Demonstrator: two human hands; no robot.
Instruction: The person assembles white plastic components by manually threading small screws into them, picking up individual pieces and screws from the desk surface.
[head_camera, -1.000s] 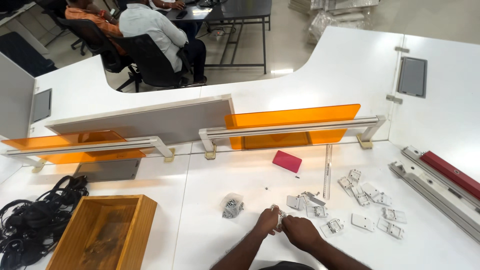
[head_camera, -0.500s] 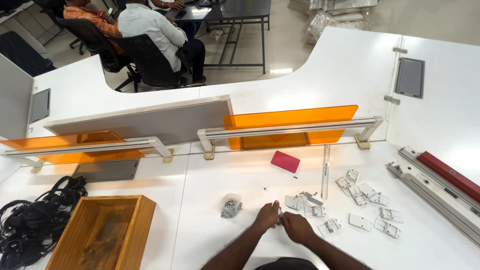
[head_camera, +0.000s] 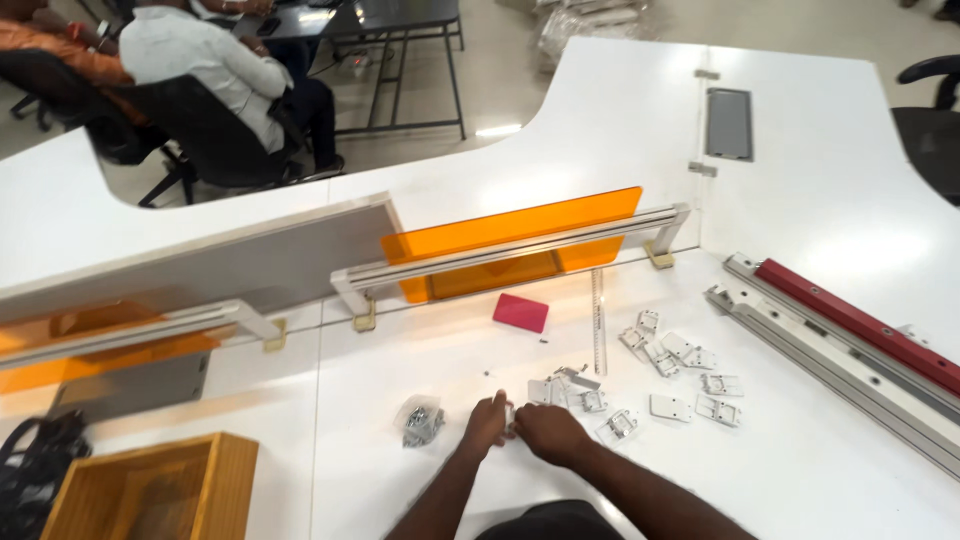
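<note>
The fingers of both hands meet over a small pale metal piece (head_camera: 510, 416) low on the white desk (head_camera: 800, 470). The left hand (head_camera: 487, 424) curls in from the left and the right hand (head_camera: 548, 432) from the right, fingertips pinched together on the piece, which is mostly hidden between them; its exact shape cannot be made out.

Just left of the left hand lies a small clear bag of screws (head_camera: 419, 421). Just beyond and to the right of the fingers sits a loose cluster of flat grey metal brackets (head_camera: 575, 392), one of them close beside the right hand. Further right, more brackets (head_camera: 690, 380) lie scattered singly. A long clear ruler (head_camera: 598, 335) runs away from the fingers, past the near cluster. Beyond the fingers, a little further out, rests a flat red rectangular pad (head_camera: 520, 312).

Behind that stands an orange translucent screen (head_camera: 510, 243) held in a pale metal rail (head_camera: 500, 252), with a grey partition panel (head_camera: 200, 265) to its left. Far to the right of the hands, long grey aluminium rails (head_camera: 830, 370) lie diagonally with a red strip (head_camera: 860, 322) alongside. Far to the left, at the lower corner, is an open wooden box (head_camera: 150, 490) with dark cables (head_camera: 25, 465) next to it. In the distance, people sit in black chairs (head_camera: 190, 120) at another table.
</note>
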